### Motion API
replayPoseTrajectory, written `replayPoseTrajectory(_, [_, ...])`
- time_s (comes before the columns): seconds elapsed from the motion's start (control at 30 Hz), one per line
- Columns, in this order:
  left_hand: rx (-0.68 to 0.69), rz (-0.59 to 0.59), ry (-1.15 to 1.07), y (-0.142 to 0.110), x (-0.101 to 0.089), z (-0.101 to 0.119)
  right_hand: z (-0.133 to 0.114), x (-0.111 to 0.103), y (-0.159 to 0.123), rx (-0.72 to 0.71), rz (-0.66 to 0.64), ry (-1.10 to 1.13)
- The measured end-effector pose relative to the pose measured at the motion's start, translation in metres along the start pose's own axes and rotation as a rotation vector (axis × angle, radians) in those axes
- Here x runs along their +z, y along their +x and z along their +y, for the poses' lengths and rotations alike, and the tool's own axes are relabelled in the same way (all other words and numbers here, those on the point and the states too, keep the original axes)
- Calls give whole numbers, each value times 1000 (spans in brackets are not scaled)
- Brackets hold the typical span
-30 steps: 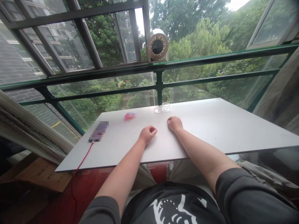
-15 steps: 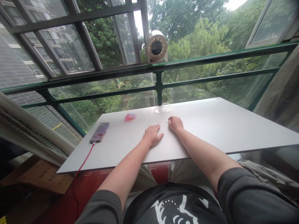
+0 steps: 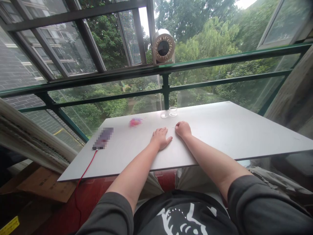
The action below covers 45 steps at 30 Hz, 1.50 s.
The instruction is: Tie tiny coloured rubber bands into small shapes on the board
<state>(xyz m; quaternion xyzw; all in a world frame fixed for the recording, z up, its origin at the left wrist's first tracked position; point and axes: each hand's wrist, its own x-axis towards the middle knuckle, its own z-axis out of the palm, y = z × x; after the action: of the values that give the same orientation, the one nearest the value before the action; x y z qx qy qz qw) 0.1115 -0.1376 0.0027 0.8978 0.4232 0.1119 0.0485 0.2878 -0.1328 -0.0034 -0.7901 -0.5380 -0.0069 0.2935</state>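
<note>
My left hand (image 3: 161, 138) lies on the white table (image 3: 220, 130) with its fingers stretched out and thumb apart. Just to its right, my right hand (image 3: 183, 129) rests on the surface with its fingers curled together. A thin pale bit shows at those fingertips, too small to name. Beyond the hands stand two clear round containers, a low one (image 3: 164, 114) and a taller one (image 3: 173, 112). A pink and purple tangle of fine strands (image 3: 136, 122) lies to the left of them.
A phone-like device (image 3: 103, 138), blurred out, lies at the table's left with a red cable (image 3: 88, 167) hanging over the front edge. On the green railing (image 3: 207, 67) sits a round silver device (image 3: 163, 47). A cardboard box (image 3: 49, 184) stands on the floor at left.
My left hand has shifted slightly forward and to the right, with its fingers spread more. My right hand stays nearly in place, fingers still curled.
</note>
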Motion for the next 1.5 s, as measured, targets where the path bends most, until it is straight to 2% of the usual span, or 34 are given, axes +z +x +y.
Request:
replayPoseTrajectory(0.33, [-13, 123, -148, -4, 1, -2, 1, -3, -1, -22, -32, 4])
replayPoseTrajectory(0.87, [-23, 164, -229, -4, 1, -2, -2, -5, 1, -27, -73, 50])
replayPoseTrajectory(1.23, [-20, 173, -354, -15, -5, -5, 10, -5, 2, 35, 21, 305])
replayPoseTrajectory(1.5, [-135, 133, -422, -26, -8, -11, 16, -3, 4, 68, 62, 513])
